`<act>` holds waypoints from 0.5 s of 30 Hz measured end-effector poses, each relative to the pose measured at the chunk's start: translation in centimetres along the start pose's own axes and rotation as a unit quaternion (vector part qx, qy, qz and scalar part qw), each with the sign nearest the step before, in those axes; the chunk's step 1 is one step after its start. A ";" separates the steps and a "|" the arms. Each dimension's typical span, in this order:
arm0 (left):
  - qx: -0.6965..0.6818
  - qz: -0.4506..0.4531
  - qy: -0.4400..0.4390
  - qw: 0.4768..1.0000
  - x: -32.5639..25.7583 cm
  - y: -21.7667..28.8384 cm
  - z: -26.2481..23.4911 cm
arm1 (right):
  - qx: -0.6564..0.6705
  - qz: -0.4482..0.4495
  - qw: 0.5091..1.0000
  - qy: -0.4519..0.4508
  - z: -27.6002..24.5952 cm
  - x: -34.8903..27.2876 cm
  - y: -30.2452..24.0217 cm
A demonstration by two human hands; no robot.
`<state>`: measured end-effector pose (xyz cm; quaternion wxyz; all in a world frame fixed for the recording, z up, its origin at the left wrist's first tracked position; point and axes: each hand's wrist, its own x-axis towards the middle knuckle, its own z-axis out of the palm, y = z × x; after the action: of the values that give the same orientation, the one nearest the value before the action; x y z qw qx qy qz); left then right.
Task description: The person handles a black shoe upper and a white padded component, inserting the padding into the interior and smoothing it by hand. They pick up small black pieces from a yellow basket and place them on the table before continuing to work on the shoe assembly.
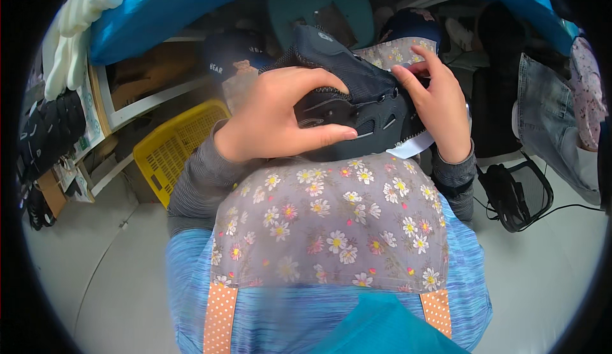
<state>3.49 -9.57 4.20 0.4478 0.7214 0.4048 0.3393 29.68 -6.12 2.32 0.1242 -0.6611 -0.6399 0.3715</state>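
Note:
A dark navy shoe upper with stitched edges and lighter trim rests over my lap, its mesh and smooth panels folded together. My left hand grips its left side, with the thumb across the front panel and the index finger over the upper fold. My right hand hovers at the right edge of the upper, thumb and index finger bent and apart, other fingers partly hidden. I cannot make out anything between them. A white strip sticks out below the upper, near my right wrist.
A yellow plastic basket stands to my left, beside a shelf. White shoe forms and dark shoe pieces line the left side. At the right are a black bag-like object with a cable and hanging jeans. A teal stool is ahead.

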 end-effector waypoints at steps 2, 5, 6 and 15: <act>0.037 0.040 0.038 0.998 0.0 -0.3 0.3 | -0.079 -0.103 0.991 0.038 0.3 0.2 0.8; 0.011 -0.013 0.026 1.000 -0.2 0.2 0.4 | -0.061 -0.161 0.985 0.023 -0.4 0.6 1.0; 0.047 0.037 0.043 0.997 0.1 0.6 0.5 | -0.041 -0.161 0.986 -0.006 -0.9 0.9 1.2; 0.264 0.308 -0.047 0.913 -0.5 2.3 1.2 | 0.182 -0.177 0.964 -0.078 -3.0 5.8 -0.3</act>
<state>4.96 -11.06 5.86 0.1328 0.9176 0.2160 0.3062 30.88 0.32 2.63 0.2563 -0.4725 -0.6758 0.5043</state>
